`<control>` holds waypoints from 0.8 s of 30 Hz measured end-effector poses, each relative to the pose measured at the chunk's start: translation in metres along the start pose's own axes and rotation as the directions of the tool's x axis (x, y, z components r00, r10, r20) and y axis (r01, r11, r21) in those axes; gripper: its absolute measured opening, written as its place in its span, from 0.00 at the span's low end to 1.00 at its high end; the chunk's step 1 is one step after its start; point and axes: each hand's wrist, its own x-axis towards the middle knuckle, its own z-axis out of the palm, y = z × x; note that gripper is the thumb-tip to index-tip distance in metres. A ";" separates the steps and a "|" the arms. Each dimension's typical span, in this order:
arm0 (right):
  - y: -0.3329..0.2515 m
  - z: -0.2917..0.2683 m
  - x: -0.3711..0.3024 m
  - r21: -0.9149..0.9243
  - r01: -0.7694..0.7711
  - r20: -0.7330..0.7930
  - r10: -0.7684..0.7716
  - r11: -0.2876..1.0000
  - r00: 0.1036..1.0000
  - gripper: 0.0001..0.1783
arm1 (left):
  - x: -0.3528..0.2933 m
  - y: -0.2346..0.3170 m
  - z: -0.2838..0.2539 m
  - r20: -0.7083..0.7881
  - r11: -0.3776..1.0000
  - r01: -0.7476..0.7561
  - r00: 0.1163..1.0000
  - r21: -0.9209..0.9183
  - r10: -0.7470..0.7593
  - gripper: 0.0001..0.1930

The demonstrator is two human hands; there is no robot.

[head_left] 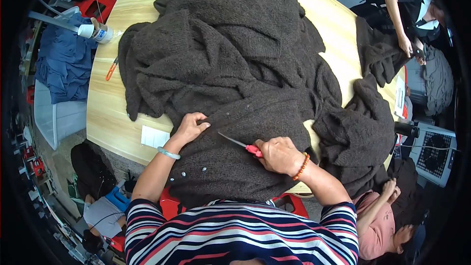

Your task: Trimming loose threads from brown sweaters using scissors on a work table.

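A dark brown knit garment (pixel 245 118) lies spread before me, its near edge hanging toward my lap. Several small shiny buttons or studs show at its lower left. My left hand (pixel 189 128), with a pale bangle at the wrist, pinches the cloth with fingers curled. In my right hand (pixel 281 154), which wears a beaded bracelet, is a pair of red-handled scissors (pixel 253 150). Their slim blade points up and left over the garment, apart from my left hand. The fingers hide most of the handle.
More brown knitwear (pixel 235 14) is heaped on the wooden table (pixel 100 113). Orange snips (pixel 112 70), a white paper (pixel 153 136) and a capped bottle (pixel 95 32) are at left. Blue cloth (pixel 64 59) fills a bin beyond. One person (pixel 402 39) handles brown knitwear at far right; others sit nearby.
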 end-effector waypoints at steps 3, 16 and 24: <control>0.002 -0.003 -0.004 -0.010 -0.027 0.059 0.028 1.000 0.998 0.15 | -0.006 -0.008 -0.001 -0.024 0.966 0.100 0.994 -0.236 -0.109 0.09; -0.017 0.002 -0.002 0.047 0.059 0.004 -0.060 0.997 0.998 0.16 | -0.001 -0.023 -0.007 0.108 0.797 0.291 0.955 -0.529 -0.277 0.08; 0.000 0.005 -0.014 0.078 -0.043 -0.118 0.052 0.996 0.992 0.15 | 0.020 0.005 -0.014 0.195 0.877 0.200 0.973 -0.437 -0.125 0.22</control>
